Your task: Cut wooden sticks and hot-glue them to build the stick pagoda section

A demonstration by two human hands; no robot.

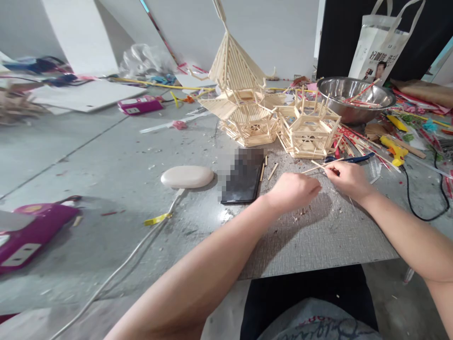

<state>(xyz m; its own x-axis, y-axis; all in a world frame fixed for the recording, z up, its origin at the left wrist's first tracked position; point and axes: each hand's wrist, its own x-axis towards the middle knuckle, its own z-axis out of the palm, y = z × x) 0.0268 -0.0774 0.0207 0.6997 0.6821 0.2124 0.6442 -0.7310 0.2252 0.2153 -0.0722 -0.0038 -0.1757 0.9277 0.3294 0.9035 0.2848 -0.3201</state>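
Note:
My left hand (293, 191) is curled into a loose fist over the grey work board (318, 236), its fingertips pinched beside my right hand. My right hand (345, 178) is closed on a thin wooden stick (318, 166) that juts out to the left, and a blue-handled tool (348, 159) lies just behind it. Whether the left fingers touch the stick is unclear. Behind the hands stand a tall stick-built pagoda model (239, 94) and a smaller hexagonal stick frame (306, 130).
A dark phone (244, 182) and a pale oval stone (187, 176) lie left of the hands. A steel bowl (356, 97), loose sticks, yellow pieces and a black cable (424, 208) crowd the right. Magenta boxes (31, 231) and a white cable lie on the left.

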